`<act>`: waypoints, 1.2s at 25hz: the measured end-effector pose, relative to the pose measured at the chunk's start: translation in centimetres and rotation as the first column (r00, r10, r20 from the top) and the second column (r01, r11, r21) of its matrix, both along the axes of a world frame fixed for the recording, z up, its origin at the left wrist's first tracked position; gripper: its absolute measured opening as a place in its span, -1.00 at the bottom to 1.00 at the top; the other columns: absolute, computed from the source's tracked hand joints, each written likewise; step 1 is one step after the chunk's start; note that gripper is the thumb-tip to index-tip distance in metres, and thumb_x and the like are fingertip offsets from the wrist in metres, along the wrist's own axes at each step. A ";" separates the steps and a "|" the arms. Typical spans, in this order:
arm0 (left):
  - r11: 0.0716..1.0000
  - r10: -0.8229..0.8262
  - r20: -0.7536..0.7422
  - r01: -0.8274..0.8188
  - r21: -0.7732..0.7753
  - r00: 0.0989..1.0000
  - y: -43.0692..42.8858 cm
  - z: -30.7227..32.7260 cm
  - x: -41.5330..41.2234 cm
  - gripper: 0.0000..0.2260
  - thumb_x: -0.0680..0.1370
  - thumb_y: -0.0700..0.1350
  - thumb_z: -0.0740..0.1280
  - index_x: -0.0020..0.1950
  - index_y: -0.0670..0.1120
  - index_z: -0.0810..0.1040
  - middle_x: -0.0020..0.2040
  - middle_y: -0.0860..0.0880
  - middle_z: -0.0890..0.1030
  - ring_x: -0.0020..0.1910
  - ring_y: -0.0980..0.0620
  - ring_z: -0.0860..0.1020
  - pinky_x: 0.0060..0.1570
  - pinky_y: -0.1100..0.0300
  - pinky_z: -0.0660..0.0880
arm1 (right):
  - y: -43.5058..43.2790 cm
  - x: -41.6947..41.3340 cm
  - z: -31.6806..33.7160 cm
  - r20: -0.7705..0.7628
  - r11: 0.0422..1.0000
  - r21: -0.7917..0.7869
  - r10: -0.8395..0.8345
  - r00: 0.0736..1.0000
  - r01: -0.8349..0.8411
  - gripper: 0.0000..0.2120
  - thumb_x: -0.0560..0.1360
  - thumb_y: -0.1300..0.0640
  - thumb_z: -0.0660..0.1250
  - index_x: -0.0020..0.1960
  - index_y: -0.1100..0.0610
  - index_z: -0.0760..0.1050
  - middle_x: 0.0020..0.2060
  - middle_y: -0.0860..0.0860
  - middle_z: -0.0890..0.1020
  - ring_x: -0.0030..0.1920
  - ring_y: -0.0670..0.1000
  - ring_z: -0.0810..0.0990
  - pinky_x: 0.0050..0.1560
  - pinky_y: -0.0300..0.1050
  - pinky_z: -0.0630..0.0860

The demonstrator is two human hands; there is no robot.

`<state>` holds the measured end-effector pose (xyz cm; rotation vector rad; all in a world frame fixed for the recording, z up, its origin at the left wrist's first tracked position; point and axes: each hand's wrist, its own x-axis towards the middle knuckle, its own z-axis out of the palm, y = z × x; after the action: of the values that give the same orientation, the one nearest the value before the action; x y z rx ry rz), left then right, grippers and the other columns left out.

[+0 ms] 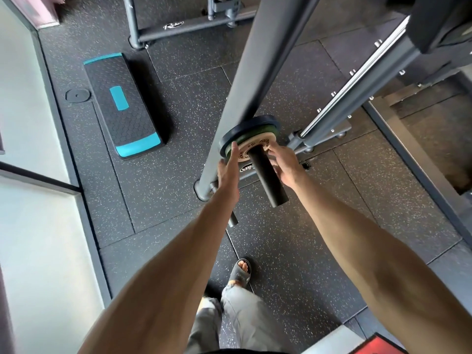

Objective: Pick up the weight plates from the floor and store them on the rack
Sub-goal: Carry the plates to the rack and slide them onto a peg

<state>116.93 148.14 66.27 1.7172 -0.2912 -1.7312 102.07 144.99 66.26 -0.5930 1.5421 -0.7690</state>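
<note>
A black storage peg point(268, 175) juts from the grey rack upright point(245, 80) toward me. Three plates sit stacked on it: a dark blue plate point(245, 126) at the back, a green plate point(265, 131) in the middle, and a small white plate point(258, 144) with printed lettering in front. My left hand point(228, 169) lies with straight fingers against the left edge of the plates. My right hand point(283, 164) touches the white plate's right edge with its fingertips. A second, thinner black peg point(233, 221) shows lower down, partly hidden by my left forearm.
A black and teal aerobic step point(122, 106) lies on the speckled rubber floor to the left. Chrome guide rods point(357, 80) and the rack base stand to the right. Another grey frame point(178, 26) is at the top. My sandalled foot point(240, 273) is below.
</note>
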 end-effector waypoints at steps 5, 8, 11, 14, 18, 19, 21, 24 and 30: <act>1.000 0.006 0.005 -0.006 -0.024 1.000 -1.3 -0.9 -1.2 -0.11 0.42 0.40 0.32 0.58 -0.05 0.13 0.55 -0.14 0.25 0.49 -0.17 0.28 0.48 -0.13 0.23 | -0.8 0.8 -0.3 0.019 0.998 -0.043 -0.046 0.999 0.046 -0.28 0.41 -0.38 0.36 0.21 0.24 0.57 0.19 0.21 0.64 0.23 0.22 0.60 0.20 0.16 0.55; 1.000 0.004 0.052 -0.004 0.000 0.999 -1.5 -1.5 -2.1 -0.05 0.39 0.48 0.24 0.61 0.01 0.02 0.60 -0.15 0.13 0.54 -0.20 0.20 0.49 -0.20 0.17 | -1.3 0.6 0.3 0.028 0.998 -0.037 -0.044 0.999 0.045 -0.52 0.52 -0.20 0.34 0.03 0.24 0.61 0.10 0.28 0.66 0.16 0.28 0.63 0.21 0.19 0.57; 1.000 0.021 0.049 -0.021 -0.005 0.999 -1.7 -2.1 -2.1 -0.04 0.37 0.50 0.24 0.61 0.03 0.03 0.59 -0.15 0.14 0.53 -0.22 0.20 0.48 -0.21 0.18 | -1.2 0.3 0.3 -0.001 1.000 -0.024 0.011 1.000 -0.011 -0.59 0.55 -0.19 0.29 -0.11 0.18 0.59 -0.18 0.11 0.66 -0.07 0.11 0.62 0.10 0.03 0.55; 1.000 0.021 0.047 -0.020 -0.020 0.999 -1.5 -1.7 -1.7 -0.02 0.36 0.49 0.27 0.60 0.01 0.05 0.58 -0.15 0.19 0.51 -0.22 0.24 0.47 -0.21 0.21 | -0.9 0.1 0.7 -0.047 0.998 0.008 0.070 0.996 -0.069 -0.47 0.50 -0.31 0.27 0.01 0.18 0.58 -0.14 0.00 0.60 -0.07 0.03 0.54 0.13 0.03 0.44; 0.996 -0.080 0.290 0.064 0.064 0.954 -1.0 -0.6 -0.8 -0.34 0.56 0.20 0.28 0.46 -0.23 0.23 0.34 -0.25 0.46 0.28 -0.22 0.49 0.31 -0.16 0.44 | 0.1 0.2 1.9 -0.276 0.987 0.001 0.157 0.948 -0.163 -0.37 0.50 -0.29 0.31 0.22 0.27 0.51 0.02 0.11 0.58 0.04 0.10 0.58 0.02 0.01 0.51; 0.991 -0.125 0.325 0.104 0.082 0.937 -0.9 0.1 -0.7 -0.45 0.58 0.11 0.28 0.39 -0.25 0.31 0.24 -0.24 0.54 0.18 -0.19 0.56 0.22 -0.13 0.51 | 0.4 0.4 2.7 -0.398 0.974 -0.007 0.205 0.894 -0.226 -0.53 0.56 -0.19 0.30 0.03 0.26 0.53 -0.15 0.09 0.57 -0.14 0.08 0.57 -0.11 -0.04 0.51; 0.978 -0.204 0.338 0.204 0.036 0.919 -0.7 2.5 -0.7 -0.64 0.58 -0.07 0.26 0.30 -0.26 0.44 0.03 -0.22 0.64 -0.06 -0.13 0.65 -0.06 -0.02 0.64 | 1.5 0.7 5.3 -0.615 0.920 0.003 0.311 0.725 -0.391 -0.62 0.63 -0.04 0.25 -0.25 0.18 0.41 -0.38 0.04 0.45 -0.38 0.01 0.44 -0.36 -0.20 0.37; 0.919 -0.303 0.476 0.386 -0.083 0.825 -1.1 9.1 -1.4 -0.70 0.56 -0.17 0.26 0.23 -0.28 0.50 -0.14 -0.20 0.67 -0.22 -0.12 0.69 -0.20 -0.01 0.67 | 3.2 1.5 11.1 -0.793 0.825 0.038 0.368 0.485 -0.564 -0.60 0.66 -0.01 0.19 -0.28 0.17 0.41 -0.39 0.07 0.44 -0.40 0.02 0.39 -0.52 -0.27 0.18; 0.725 -0.220 0.629 0.556 -0.407 0.746 0.9 24.8 -0.5 -0.78 0.54 -0.19 0.25 0.11 -0.29 0.52 -0.26 -0.12 0.64 -0.32 -0.06 0.68 -0.22 -0.01 0.67 | 9.6 2.6 26.0 -0.867 0.811 -0.138 0.179 0.465 -0.569 -0.48 0.63 -0.09 0.25 -0.32 0.29 0.43 -0.42 0.13 0.56 -0.41 0.08 0.54 -0.36 -0.19 0.48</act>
<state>116.44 149.05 91.07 1.6954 -1.4113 -1.1651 104.65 154.59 92.30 -1.7931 1.9723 -0.4401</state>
